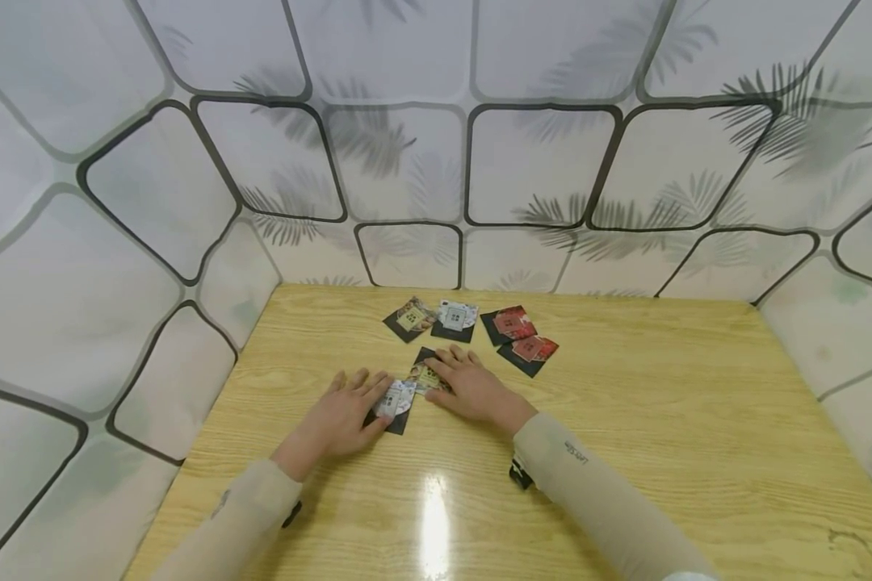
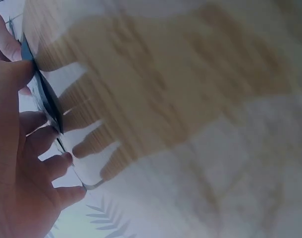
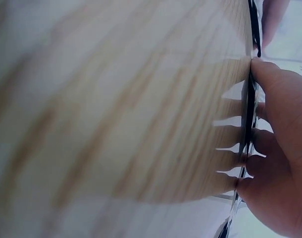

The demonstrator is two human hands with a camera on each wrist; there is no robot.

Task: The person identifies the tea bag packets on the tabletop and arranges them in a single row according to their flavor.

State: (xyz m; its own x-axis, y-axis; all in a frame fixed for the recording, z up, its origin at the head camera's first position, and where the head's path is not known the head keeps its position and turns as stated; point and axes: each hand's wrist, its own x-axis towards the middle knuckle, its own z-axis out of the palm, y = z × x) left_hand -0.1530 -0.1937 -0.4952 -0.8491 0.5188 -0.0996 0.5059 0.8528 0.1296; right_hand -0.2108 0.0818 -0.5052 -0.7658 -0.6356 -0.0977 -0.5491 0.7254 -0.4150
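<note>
1. The right hand (image 1: 472, 386) has a released sort of grip: fingers stretched forward over the near yellow packet (image 1: 423, 376), covering part of it, not curled round it. If the fingertips bear down unevenly, I'd expect that packet to swivel.

2. The left hand (image 1: 345, 415) lies left of the near yellow packet, fingers extended at the near white packet (image 1: 394, 402), thumb down by its closer edge. Nothing is clenched here either, so a push from one side could skew it.

3. That near white packet sits to the left of the near yellow packet and closer to the person. Their corners come so close that I can't tell whether they touch; brought together further, one edge might ride over the other.

4. Edge-on from the wrists, the packets look thin and slightly bulging. Squeezed from the sides, they could buckle.

5. Beyond the near yellow packet, the back yellow packet (image 1: 410, 319) is off to its left and the back white packet (image 1: 454, 320) slightly right. An overlong forward slide could knock either askew.

6. Beyond and right of it lie the farther red packet (image 1: 509, 324) and the nearer red packet (image 1: 528, 353), practically edge to edge; a stray right-hand sweep might shift both.

7. The counter (image 1: 661, 403) around it all shines, so overshooting seems easy.
</note>
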